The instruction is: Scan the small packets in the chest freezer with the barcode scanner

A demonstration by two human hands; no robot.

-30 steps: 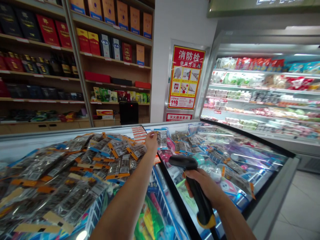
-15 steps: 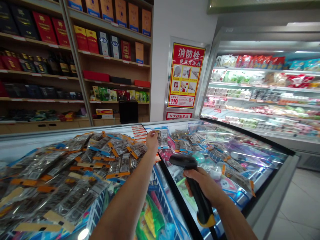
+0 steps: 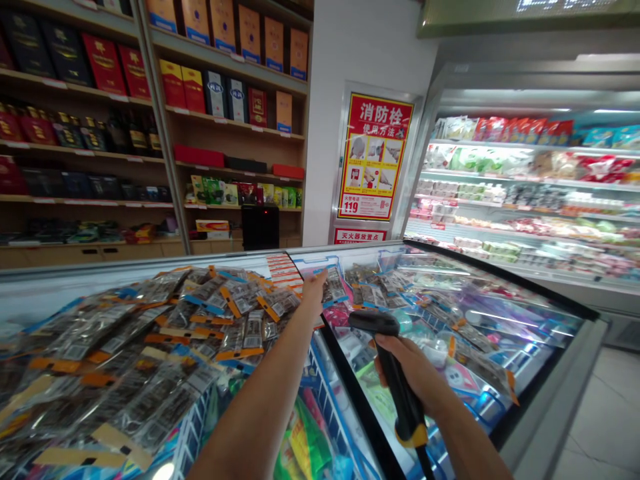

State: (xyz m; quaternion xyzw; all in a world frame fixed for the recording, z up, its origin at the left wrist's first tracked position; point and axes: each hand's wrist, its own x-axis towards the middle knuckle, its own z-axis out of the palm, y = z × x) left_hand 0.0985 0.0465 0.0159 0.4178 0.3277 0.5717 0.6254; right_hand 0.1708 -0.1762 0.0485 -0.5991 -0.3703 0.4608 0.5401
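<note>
My left hand [image 3: 314,292] stretches far forward over the freezer, its fingers closed on the edge of a small clear packet [image 3: 335,287] with dark contents and a blue strip. The packet is tilted just above the glass lid. My right hand [image 3: 407,367] is wrapped round the grip of a black and yellow barcode scanner [image 3: 395,373], whose head points left and forward. To the left lies a large heap of similar packets [image 3: 145,347] with orange and blue strips. More packets [image 3: 377,287] lie beyond the scanner.
A black-edged glass lid [image 3: 500,280] covers the right part of the chest freezer. Red-striped labels [image 3: 284,272] lie near its back edge. Behind stand wooden shelves [image 3: 230,113] with boxes and bottles, a fire hydrant poster [image 3: 377,157] and a lit display fridge [image 3: 530,180].
My left hand has shifted slightly right and down, and the packet in it has turned to a more slanted angle. The scanner has moved slightly right with my right hand. The view has shifted a little.
</note>
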